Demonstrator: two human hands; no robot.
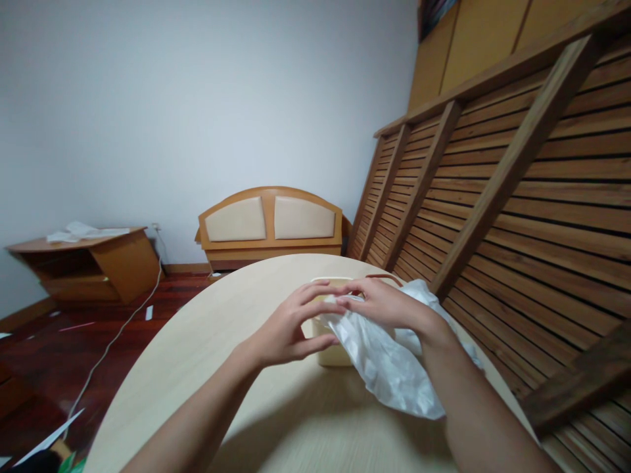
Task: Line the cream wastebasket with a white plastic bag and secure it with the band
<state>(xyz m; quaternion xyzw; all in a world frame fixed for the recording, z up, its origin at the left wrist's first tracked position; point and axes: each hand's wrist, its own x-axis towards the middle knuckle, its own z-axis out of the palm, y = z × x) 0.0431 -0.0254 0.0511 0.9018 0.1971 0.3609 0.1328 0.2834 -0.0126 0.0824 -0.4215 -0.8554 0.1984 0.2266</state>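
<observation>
A small cream-yellow bin (335, 357) stands on the round pale table (276, 407), its opening mostly hidden by my hands. A white plastic bag (389, 374) lies over the bin's right side and hangs down toward me. My right hand (377, 302) has its fingers closed on the bag's upper edge above the bin. At the bin's left, my left hand (300, 322) curves with thumb and fingers apart, the fingertips close to the bag's edge. Whether they touch it I cannot tell. More crumpled white material (424, 295) and a thin brown loop (387, 277) show behind my right hand.
A slatted wooden frame (473, 197) leans close along the table's right side. Beyond the table stands a headboard (270, 223) with cream panels. To the left are a low wooden desk (113, 266) bearing white sheets, and a white cable (118, 335) across the dark red floor.
</observation>
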